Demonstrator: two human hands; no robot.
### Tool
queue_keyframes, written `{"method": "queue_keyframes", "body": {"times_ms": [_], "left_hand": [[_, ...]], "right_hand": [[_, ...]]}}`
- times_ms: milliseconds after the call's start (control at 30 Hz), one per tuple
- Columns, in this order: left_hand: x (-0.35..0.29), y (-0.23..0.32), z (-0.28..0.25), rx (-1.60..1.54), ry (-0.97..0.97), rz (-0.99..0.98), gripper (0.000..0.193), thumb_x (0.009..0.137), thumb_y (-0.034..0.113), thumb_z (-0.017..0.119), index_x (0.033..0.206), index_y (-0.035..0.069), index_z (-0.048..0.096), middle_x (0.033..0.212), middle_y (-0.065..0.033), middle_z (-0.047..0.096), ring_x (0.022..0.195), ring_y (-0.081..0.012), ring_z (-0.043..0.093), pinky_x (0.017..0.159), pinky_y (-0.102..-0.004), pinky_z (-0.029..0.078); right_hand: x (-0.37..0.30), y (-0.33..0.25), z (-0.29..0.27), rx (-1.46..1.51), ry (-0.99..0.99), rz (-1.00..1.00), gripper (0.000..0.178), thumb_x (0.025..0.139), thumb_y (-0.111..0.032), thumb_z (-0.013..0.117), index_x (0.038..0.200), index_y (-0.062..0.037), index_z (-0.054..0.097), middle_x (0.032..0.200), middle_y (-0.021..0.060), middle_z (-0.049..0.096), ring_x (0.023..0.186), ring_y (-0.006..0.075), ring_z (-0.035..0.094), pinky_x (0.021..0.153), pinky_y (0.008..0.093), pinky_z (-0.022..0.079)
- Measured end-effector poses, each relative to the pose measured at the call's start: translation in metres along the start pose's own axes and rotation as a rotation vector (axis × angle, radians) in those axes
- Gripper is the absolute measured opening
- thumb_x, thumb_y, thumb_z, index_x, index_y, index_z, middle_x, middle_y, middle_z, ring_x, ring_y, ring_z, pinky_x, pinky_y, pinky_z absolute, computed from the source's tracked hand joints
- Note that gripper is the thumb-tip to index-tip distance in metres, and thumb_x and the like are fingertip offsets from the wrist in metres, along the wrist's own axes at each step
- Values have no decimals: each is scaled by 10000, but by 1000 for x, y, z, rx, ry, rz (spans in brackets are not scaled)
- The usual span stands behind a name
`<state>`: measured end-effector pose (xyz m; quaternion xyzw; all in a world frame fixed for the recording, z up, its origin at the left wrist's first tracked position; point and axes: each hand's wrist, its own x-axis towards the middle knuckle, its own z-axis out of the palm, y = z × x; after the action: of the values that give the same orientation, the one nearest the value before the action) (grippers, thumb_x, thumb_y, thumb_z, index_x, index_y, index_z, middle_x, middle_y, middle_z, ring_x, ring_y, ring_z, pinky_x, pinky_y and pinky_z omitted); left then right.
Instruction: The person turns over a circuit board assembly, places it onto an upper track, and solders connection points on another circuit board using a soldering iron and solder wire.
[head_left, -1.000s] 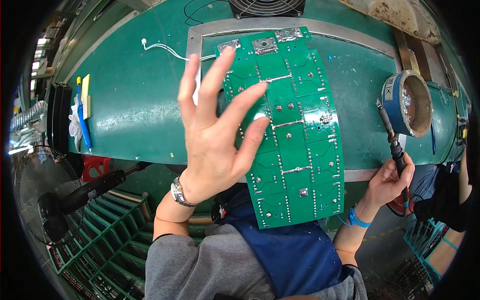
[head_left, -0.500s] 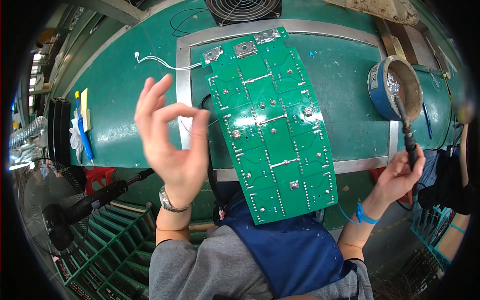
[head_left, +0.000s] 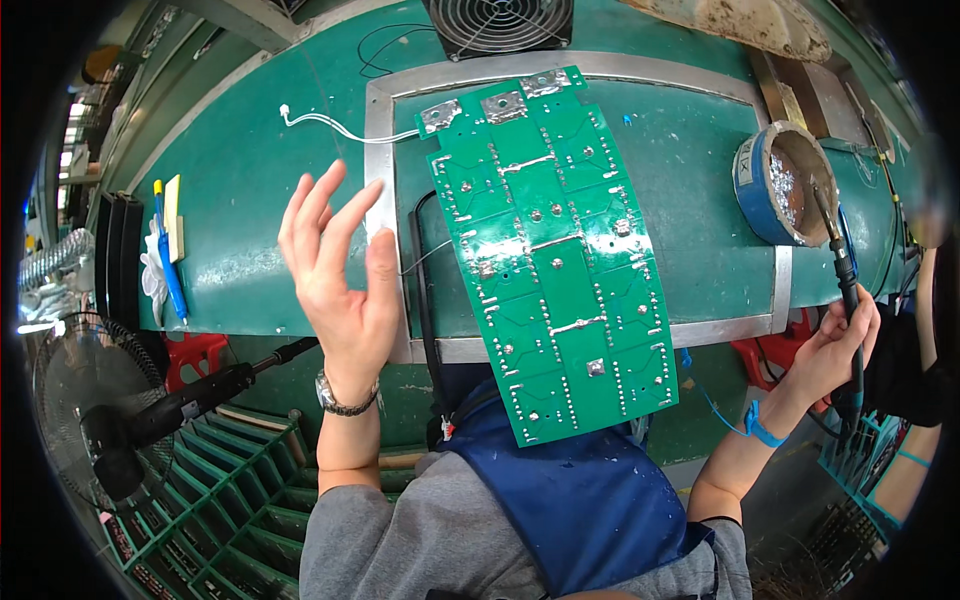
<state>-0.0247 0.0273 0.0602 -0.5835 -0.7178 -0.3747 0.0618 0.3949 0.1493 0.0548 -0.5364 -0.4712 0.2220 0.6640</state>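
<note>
Your left hand (head_left: 345, 300) is spread beside the long green circuit board (head_left: 556, 290), which overhangs the green bench (head_left: 240, 250); your right hand (head_left: 836, 338) grips the black-handled soldering iron (head_left: 847, 277) near the round blue pot (head_left: 762, 205). Silver solder (head_left: 580, 324) already dots the board (what's left, I can't tell).

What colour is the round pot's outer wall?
The pot is blue outside, with a pale label; best view: head.

The head camera looks steeply down from the person's own head and faces out over the bench (head_left: 235, 240). It sits close: the blue apron (head_left: 590, 510) lies at the near edge, a square fan (head_left: 500, 28) at the far edge, the left hand (head_left: 345, 290) and right hand (head_left: 836, 342) well inside. Its wide lens bends straight lines and blackens the corners.
</note>
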Motion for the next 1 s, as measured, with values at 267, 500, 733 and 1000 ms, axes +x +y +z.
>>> {"method": "queue_keyframes", "body": {"times_ms": [267,500,733,1000], "left_hand": [[22,8,9,22,-245,92,398,822,163,683,1210,90,628,1381,-140,484,1331,-384,364,1076,-480,320],[60,6,9,-58,-324,207,383,845,140,681,1214,64,613,1310,-139,533,1294,-356,427,1053,-448,357],[103,19,38,-176,-429,311,332,883,202,652,1160,24,613,1184,-151,596,1178,-320,525,980,-399,422],[130,-3,75,-347,-704,193,390,920,288,622,1164,-16,616,955,-153,691,869,-211,662,787,-325,515]], "right_hand": [[93,36,13,245,-45,70,173,912,-170,674,1018,-53,605,787,-9,551,627,20,452,511,147,346],[160,54,37,629,-157,518,574,956,-276,365,1300,184,375,1353,363,438,1281,395,473,1059,445,435],[195,111,35,566,-57,645,503,960,-234,500,1257,165,419,1135,234,581,829,218,571,721,308,508],[15,-40,10,294,-452,528,246,967,-250,558,981,-15,629,710,20,597,508,56,484,415,166,365]]}}
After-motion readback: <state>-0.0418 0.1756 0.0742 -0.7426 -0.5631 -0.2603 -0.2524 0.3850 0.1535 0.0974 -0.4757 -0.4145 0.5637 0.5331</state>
